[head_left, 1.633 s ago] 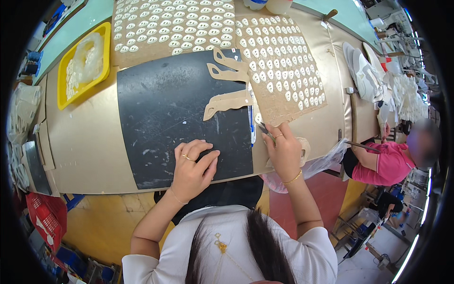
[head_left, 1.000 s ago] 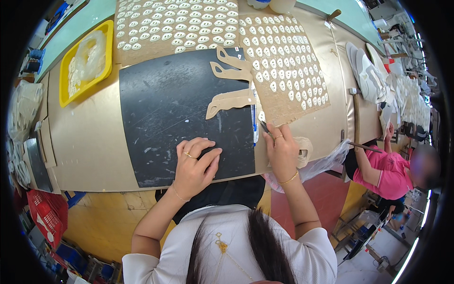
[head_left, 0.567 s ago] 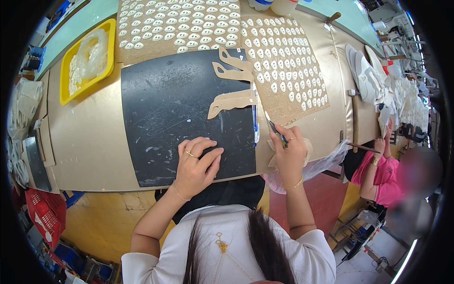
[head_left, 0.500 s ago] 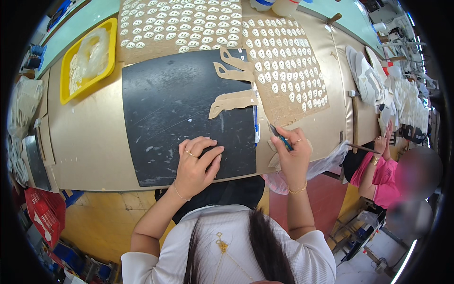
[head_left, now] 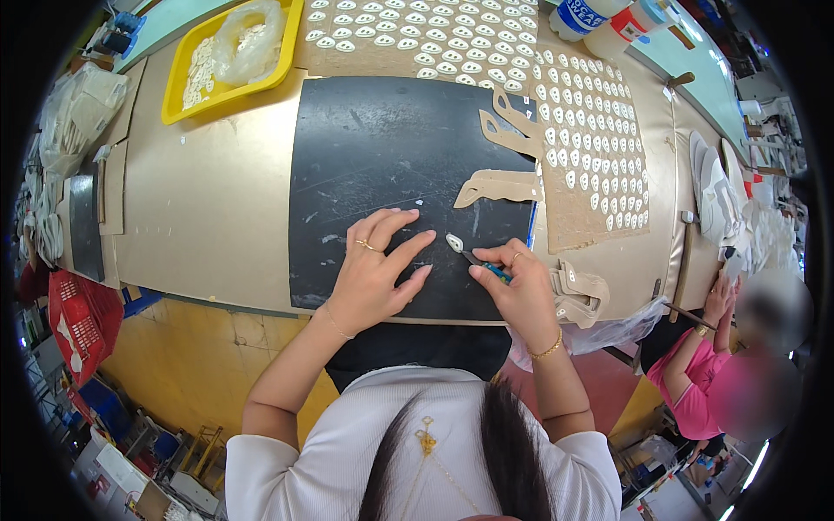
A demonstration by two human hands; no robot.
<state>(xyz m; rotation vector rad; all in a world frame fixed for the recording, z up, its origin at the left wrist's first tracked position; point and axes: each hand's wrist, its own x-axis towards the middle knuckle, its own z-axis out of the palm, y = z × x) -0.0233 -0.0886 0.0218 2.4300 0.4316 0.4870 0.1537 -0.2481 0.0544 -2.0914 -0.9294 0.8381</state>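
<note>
My left hand [head_left: 375,267] lies flat, fingers spread, on a black cutting mat [head_left: 382,165]. My right hand [head_left: 519,291] grips blue-handled tweezers [head_left: 480,261] whose tips hold a small white oval piece [head_left: 454,242] just above the mat, between the two hands. Tan shoe-shaped cutouts [head_left: 504,185] lie at the mat's right edge. A brown board [head_left: 595,139] covered with several rows of white oval pieces lies to the right.
A yellow tray [head_left: 228,52] with a plastic bag sits at the far left. Folded tan pieces [head_left: 580,293] lie by my right wrist. Bottles [head_left: 608,17] stand at the back. Another person in pink [head_left: 704,382] works at the right. A red basket [head_left: 78,321] hangs lower left.
My right hand came back from the brown board to the mat's front, carrying a white piece in the tweezers. My left hand stayed on the mat.
</note>
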